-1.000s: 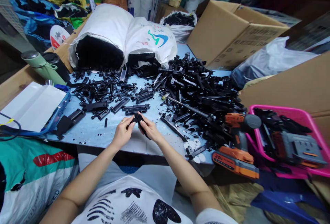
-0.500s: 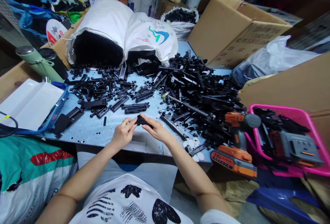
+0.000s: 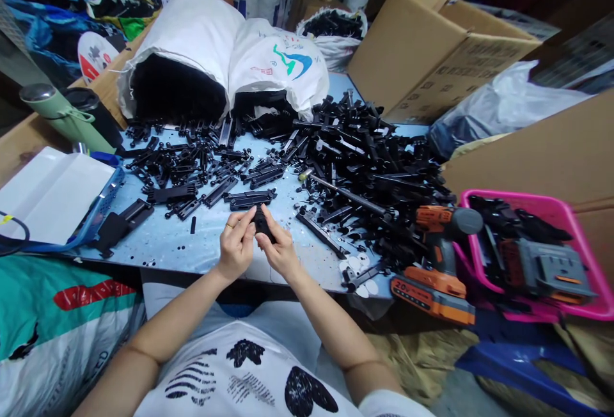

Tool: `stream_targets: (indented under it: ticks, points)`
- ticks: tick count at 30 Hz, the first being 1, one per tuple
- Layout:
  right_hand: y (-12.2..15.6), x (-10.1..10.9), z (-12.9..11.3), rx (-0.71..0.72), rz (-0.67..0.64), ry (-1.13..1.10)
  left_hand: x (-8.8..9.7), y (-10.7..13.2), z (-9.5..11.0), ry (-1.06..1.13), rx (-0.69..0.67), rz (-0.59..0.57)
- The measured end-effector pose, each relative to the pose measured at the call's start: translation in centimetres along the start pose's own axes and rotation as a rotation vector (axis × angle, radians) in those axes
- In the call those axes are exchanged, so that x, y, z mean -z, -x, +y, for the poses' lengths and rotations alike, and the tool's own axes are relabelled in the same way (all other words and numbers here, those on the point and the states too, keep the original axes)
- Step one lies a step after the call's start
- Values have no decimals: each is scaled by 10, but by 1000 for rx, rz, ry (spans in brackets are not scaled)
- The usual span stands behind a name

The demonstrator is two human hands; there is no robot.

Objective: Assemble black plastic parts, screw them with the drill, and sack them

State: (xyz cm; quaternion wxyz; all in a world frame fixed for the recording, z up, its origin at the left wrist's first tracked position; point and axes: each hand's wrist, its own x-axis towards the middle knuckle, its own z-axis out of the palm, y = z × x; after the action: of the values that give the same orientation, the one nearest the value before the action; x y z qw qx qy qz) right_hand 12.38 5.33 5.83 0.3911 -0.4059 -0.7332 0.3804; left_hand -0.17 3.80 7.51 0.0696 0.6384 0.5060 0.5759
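Between my two hands, just above the table's front edge, is a small black plastic part (image 3: 263, 224). My left hand (image 3: 236, 245) pinches its left side with thumb and fingertips. From the other side my right hand (image 3: 279, 247) grips it, thumb at the near end and fingers along its edge. Much of the part is covered by my fingers, so its exact kind does not show. Right behind my hands lie long black plastic pieces (image 3: 250, 199) side by side on the light blue table (image 3: 158, 238). A thin black strip (image 3: 192, 224) lies to the left.
A big heap of black parts (image 3: 378, 161) fills the right side, with a metal-shafted hammer (image 3: 343, 193) on it. An orange cordless drill (image 3: 434, 263) stands at the front right beside a pink basket (image 3: 537, 196). White sacks (image 3: 187, 33) and a cardboard box (image 3: 407, 52) stand behind.
My hands have turned the black part from lying sideways to a more upright angle. My right hand has drawn in closer to the left. The camera view has shifted slightly.
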Motion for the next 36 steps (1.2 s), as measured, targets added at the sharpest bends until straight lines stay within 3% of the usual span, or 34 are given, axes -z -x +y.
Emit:
stream_targets:
  ticks: [4, 8, 10, 12, 14, 15, 17, 19, 22, 27, 32, 36]
  points:
    - [0, -1, 3, 1, -43, 74, 4, 6, -9, -20, 53, -148]
    - [9, 30, 27, -57, -170, 455, 5, 33, -19, -228, 278, -207]
    - [19, 56, 48, -228, -72, 783, 6, 40, -24, -369, 217, -424]
    - [28, 82, 67, -400, 24, 1054, 5, 37, -31, -422, 15, -739]
    - [33, 101, 79, -443, 19, 1183, 1, 30, -38, -431, -156, -974]
    - [34, 107, 81, -409, -14, 1188, -1, 27, -41, -454, -187, -1030]
    - [36, 111, 76, -266, -151, 1084, -5, 21, -46, -540, -150, -1048]
    - [39, 105, 65, -85, -375, 905, -7, 20, -47, -585, -78, -1032]
    - [44, 88, 48, 87, -633, 797, -7, 18, -45, -494, -75, -1083]
    - [47, 68, 41, 7, -621, 940, -10, 11, -41, -398, -70, -1153]
    - [51, 73, 40, -30, -620, 977, -16, 9, -41, -389, -90, -1156]
    - [56, 74, 31, 15, -535, 1038, -17, 13, -42, -364, -141, -1110]
